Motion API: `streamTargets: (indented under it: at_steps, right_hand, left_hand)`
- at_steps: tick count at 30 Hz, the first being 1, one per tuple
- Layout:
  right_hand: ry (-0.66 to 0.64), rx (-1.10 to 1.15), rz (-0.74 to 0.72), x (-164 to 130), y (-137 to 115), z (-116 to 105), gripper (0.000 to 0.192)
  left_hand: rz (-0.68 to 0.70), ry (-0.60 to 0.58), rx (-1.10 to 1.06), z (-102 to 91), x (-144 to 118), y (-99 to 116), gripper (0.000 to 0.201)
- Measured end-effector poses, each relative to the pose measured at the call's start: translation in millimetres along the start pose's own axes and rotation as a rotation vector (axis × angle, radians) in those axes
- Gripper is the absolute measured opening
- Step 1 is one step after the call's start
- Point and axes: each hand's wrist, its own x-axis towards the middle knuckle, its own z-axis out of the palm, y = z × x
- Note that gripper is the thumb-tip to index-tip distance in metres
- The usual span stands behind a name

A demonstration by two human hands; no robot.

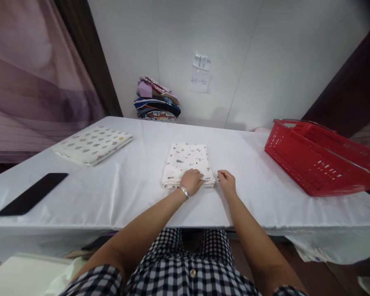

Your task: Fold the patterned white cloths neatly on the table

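A white folded cloth [186, 158] with small grey and black prints lies on the white-covered table [142, 197] in front of me. My left hand [192, 181], a silver bracelet at its wrist, is at the near edge of this cloth. Its fingers are closed on the fabric, with a small white fold showing at the fingertips. Just beyond the cloth's near right corner is my right hand [227, 181], apart from the folded stack. Thumb and fingers there are pinched together; anything between them is too small to make out.
Another folded cloth [94, 144] with grey shapes lies at the left. Nearer sits a flat black object [33, 194]. A red plastic basket [320, 158] stands at the right. Folded textiles [157, 100] are piled at the back wall, near paper notes [200, 73].
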Motion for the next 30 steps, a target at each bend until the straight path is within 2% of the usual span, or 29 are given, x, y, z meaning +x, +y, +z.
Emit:
streamTargets:
  at_steps: [3,8,11,13,16,19,27,30]
  right_hand:
    - [-0.105,0.003,0.011,-5,1,-4,0.033]
    - [-0.226,0.042,0.051,-9,-7,-10,0.033]
    - [-0.279,0.088,0.035,-9,-10,-10,0.030]
    - [-0.303,0.114,0.014,-9,-11,-9,0.027]
    - [-0.319,0.140,-0.008,-9,-10,-8,0.025]
    - [-0.313,0.155,-0.007,-7,-7,-8,0.025]
    - [-0.300,0.203,-0.007,-6,-6,-6,0.022]
    - [-0.296,0.267,0.006,-6,-7,-6,0.021]
  left_hand:
    - [-0.038,-0.057,-0.031,2.8,10,5,0.023]
    - [-0.185,-0.108,-0.128,2.7,19,7,0.025]
    - [-0.254,-0.083,-0.156,2.2,21,10,0.025]
    - [-0.274,-0.019,-0.176,2.7,22,13,0.025]
    - [-0.228,0.042,-0.148,5.4,20,19,0.024]
    - [-0.161,0.004,-0.087,9.3,17,23,0.022]
    - [-0.105,-0.012,-0.060,13.4,16,27,0.023]
    - [-0.137,-0.007,-0.014,14.4,17,31,0.024]
